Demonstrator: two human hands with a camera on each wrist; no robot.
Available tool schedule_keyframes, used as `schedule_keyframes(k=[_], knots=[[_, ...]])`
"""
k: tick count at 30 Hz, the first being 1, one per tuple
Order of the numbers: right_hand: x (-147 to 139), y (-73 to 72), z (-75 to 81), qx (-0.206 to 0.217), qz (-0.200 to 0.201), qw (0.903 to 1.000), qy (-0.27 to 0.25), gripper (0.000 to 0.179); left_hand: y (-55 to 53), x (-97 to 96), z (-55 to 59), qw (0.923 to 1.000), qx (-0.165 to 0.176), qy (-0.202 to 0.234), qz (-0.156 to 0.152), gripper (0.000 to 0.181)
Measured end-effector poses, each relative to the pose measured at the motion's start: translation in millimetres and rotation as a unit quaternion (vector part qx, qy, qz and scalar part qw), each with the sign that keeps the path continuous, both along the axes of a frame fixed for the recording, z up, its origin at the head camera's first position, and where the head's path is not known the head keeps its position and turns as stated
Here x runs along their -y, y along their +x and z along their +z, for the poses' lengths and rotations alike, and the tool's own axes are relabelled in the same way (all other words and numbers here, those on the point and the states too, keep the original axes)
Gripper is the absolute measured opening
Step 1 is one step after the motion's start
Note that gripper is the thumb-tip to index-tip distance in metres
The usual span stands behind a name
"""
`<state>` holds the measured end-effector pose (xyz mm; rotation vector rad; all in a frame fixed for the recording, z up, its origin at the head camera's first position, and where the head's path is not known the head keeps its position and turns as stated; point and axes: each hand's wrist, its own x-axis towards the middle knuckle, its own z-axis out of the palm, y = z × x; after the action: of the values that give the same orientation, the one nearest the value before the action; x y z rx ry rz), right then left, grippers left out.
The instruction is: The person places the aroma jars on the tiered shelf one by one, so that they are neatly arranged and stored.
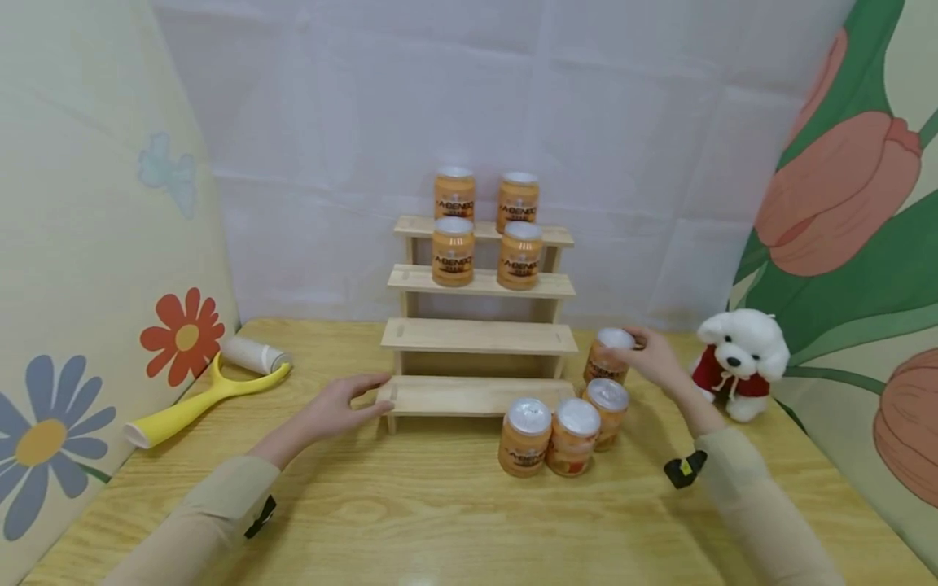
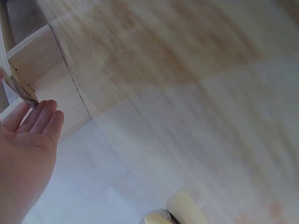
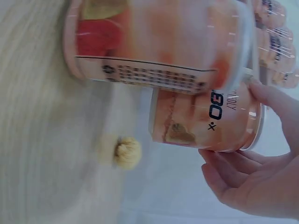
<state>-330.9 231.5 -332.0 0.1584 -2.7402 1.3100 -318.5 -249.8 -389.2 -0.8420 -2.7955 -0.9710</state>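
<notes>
My right hand [image 1: 655, 360] grips an orange can [image 1: 605, 372] near its silver lid, thumb on one side and fingers on the other, as the right wrist view [image 3: 205, 116] shows. Nearer to me, three more cans [image 1: 524, 449] stand close together on the table. A stepped wooden display shelf [image 1: 479, 335] with tiers rises in the middle. At the left end of its lowest tier, my left hand [image 1: 339, 407] holds the board, thumb in front and fingers behind. Two cans [image 1: 518, 260] stand on the second tier from the top, and two others [image 1: 454, 195] on the top one.
To the left lies a yellow Y-shaped handle [image 1: 198, 403] with a pale grey roll [image 1: 252, 356]. A white plush dog [image 1: 743, 358] in a red top sits at the right, beyond my right forearm. White cloth [image 1: 623, 163] hangs behind the shelf.
</notes>
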Motion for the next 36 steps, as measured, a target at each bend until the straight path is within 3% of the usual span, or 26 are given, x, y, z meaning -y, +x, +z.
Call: schedule_keyframes(k=[9,16,25,36], knots=[[6,6.0,26.3,-0.029,-0.01,0.9995,0.0,0.075,-0.1,1.9,2.5,1.0,-0.003,-0.006,0.002,0.057],[19,7.8,38.1,-0.056,-0.007,0.9984,0.003,0.076,-0.4,1.1,2.5,1.0,0.0,-0.005,-0.001,0.056],[38,7.2,51.8,-0.085,-0.009,0.9952,-0.047,0.072,-2.8,1.2,-0.4,1.0,0.001,-0.004,0.0,0.057],[90,-5.0,65.1,-0.101,0.019,0.9884,-0.112,0.065,-3.1,0.3,-2.6,0.9999,0.011,-0.007,0.003,0.061]])
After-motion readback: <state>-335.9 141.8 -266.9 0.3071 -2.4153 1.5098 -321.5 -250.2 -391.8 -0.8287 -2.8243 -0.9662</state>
